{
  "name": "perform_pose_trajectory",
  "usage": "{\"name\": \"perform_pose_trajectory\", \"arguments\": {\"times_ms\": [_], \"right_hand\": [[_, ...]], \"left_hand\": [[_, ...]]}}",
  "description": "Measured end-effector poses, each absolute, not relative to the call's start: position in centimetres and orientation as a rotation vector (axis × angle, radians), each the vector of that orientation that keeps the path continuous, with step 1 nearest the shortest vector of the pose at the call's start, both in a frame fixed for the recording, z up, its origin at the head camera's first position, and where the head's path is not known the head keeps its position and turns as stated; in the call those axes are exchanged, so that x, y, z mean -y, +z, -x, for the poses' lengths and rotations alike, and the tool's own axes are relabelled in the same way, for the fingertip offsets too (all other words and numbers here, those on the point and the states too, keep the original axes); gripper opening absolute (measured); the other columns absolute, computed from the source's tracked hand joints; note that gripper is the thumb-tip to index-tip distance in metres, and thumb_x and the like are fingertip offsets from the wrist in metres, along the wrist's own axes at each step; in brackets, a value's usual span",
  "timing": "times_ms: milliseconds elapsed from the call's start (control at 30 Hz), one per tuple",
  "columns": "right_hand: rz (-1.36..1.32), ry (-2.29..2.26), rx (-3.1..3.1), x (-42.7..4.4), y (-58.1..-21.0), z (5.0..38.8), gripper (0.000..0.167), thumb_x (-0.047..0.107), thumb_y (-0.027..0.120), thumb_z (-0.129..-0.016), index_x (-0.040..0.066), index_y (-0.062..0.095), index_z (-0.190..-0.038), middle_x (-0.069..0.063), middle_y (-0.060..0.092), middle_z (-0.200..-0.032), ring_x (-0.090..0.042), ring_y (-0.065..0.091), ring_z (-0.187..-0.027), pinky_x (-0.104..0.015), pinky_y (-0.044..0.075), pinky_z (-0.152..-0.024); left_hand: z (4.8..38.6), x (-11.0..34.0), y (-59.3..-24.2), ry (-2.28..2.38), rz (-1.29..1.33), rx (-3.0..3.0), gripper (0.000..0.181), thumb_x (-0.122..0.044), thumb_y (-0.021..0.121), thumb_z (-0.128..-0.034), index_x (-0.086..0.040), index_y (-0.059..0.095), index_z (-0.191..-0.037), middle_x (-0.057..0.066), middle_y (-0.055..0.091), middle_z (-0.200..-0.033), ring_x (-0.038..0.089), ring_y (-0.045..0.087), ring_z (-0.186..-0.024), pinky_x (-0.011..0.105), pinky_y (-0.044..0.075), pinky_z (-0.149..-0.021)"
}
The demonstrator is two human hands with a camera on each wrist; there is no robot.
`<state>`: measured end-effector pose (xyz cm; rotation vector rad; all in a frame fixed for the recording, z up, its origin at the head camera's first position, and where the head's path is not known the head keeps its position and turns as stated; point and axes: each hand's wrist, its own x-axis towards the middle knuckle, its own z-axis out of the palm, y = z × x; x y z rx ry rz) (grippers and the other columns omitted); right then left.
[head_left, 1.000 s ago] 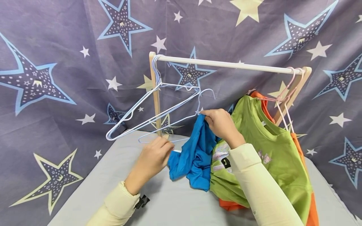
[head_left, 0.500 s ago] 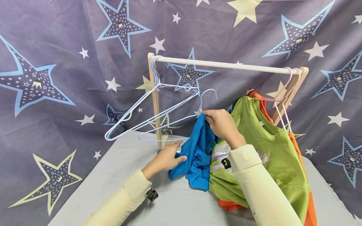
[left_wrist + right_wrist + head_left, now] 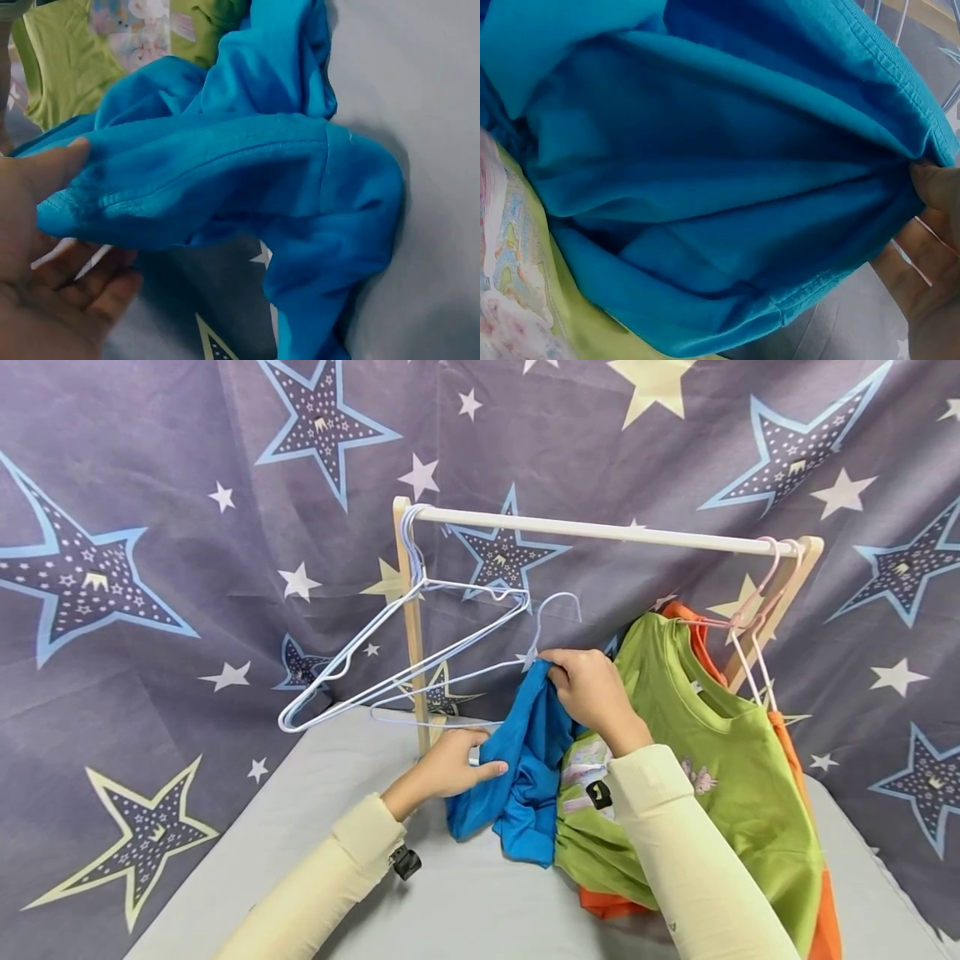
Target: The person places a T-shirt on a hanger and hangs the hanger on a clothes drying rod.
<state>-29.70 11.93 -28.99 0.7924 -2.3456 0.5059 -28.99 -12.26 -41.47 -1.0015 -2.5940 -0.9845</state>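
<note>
My right hand (image 3: 597, 692) pinches the upper edge of a blue shirt (image 3: 527, 781) beside the neck of a light-blue hanger (image 3: 530, 657). That hanger's hook stands above the hand, off the rail; its left arm sticks out of the shirt and its other side is hidden. In the right wrist view, the thumb presses the gathered blue fabric (image 3: 727, 172). My left hand (image 3: 444, 766) is at the shirt's left side. In the left wrist view its thumb (image 3: 58, 169) touches the fabric from above, the other fingers lying loosely below; no firm grip shows.
A wooden rack with a white rail (image 3: 600, 531) stands behind. Several pale-blue hangers (image 3: 352, 652) hang at its left end. Pink hangers (image 3: 738, 618) at the right carry a green shirt (image 3: 750, 793) and orange clothing (image 3: 825, 902). Grey cloth (image 3: 465, 910) covers the surface.
My left hand has moved right from beside the shirt to its edge, thumb spreading away from the fingers. The held hanger's hook has shifted slightly right; my right hand stays nearly in place.
</note>
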Motion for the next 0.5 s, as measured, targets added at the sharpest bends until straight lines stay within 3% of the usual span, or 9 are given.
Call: {"name": "perform_pose_trajectory", "arguments": {"times_ms": [133, 500], "right_hand": [[-0.752, 0.519, 2.346, -11.9, -29.1, 29.7, 0.025, 0.004, 0.061, -0.099, 0.009, 0.076, -0.119, -0.013, 0.076, -0.100, -0.026, 0.063, -0.065, -0.043, 0.051, -0.064], [-0.677, 0.580, 2.297, -12.3, -29.3, 29.9, 0.025, 0.001, 0.060, -0.096, 0.010, 0.078, -0.111, -0.010, 0.076, -0.091, -0.028, 0.064, -0.068, -0.046, 0.052, -0.064]], "left_hand": [[28.7, 12.7, -41.3, -0.964, 1.036, 2.442, 0.035, -0.032, 0.076, -0.0925, -0.019, 0.055, -0.069, -0.010, 0.056, -0.068, 0.009, 0.061, -0.073, 0.032, 0.051, -0.070], [27.3, 14.2, -40.4, -1.097, 1.010, 2.218, 0.031, -0.027, 0.078, -0.0900, -0.020, 0.055, -0.071, -0.011, 0.046, -0.061, 0.013, 0.049, -0.063, 0.028, 0.040, -0.061]]}}
